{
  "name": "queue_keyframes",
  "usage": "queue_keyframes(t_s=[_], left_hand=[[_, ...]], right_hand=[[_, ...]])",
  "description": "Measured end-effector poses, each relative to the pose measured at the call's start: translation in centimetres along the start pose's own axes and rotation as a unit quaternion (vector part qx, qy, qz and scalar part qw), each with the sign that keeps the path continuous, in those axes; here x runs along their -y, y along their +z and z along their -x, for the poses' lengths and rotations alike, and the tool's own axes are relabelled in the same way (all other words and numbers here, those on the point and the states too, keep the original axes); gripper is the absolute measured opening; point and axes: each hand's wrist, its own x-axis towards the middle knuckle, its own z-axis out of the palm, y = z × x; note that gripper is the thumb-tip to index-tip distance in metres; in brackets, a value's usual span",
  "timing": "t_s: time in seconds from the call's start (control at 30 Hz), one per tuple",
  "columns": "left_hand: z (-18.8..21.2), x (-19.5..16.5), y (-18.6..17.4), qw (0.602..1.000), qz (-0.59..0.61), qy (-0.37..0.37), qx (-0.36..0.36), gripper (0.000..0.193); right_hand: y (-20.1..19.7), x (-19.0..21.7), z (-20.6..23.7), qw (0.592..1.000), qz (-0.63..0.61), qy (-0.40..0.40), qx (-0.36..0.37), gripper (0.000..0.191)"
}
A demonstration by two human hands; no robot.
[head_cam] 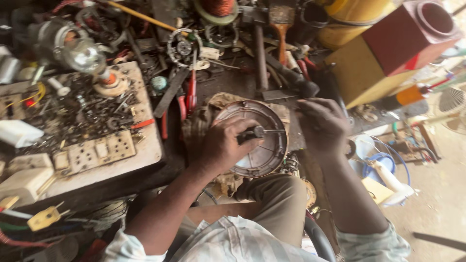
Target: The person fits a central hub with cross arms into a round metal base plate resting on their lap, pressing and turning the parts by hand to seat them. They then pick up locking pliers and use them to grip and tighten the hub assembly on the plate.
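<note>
Now: round metal cover on cluttered workbench.
Left hand fingers closed around screwdriver over cover; right hand fingers curled at cover's edge, grip unclear.

Your left hand is curled in a closed grip; your right hand reaches far, fingers bent.

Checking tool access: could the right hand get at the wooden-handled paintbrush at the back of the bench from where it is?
Probably yes: the right hand is beside the round metal housing, and the paintbrush lies uncovered beyond, over low clutter.
</note>
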Motion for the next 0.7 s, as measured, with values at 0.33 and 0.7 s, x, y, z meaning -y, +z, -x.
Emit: queue_keyframes(t_s=[0.33, 0.7], left_hand=[[0.2, 0.4, 0.7, 1.0, 0.003, -0.015, 0.009, 0.036], [-0.1, 0.1, 0.9, 1.0, 0.013, -0.007, 0.009, 0.036]], right_hand=[[1.7, 2.6, 2.5, 0.936, -0.292, 0.187, -0.058, 0.022], [1.8, 2.8, 1.8, 0.931, -0.285, 0.218, -0.063, 0.026]])
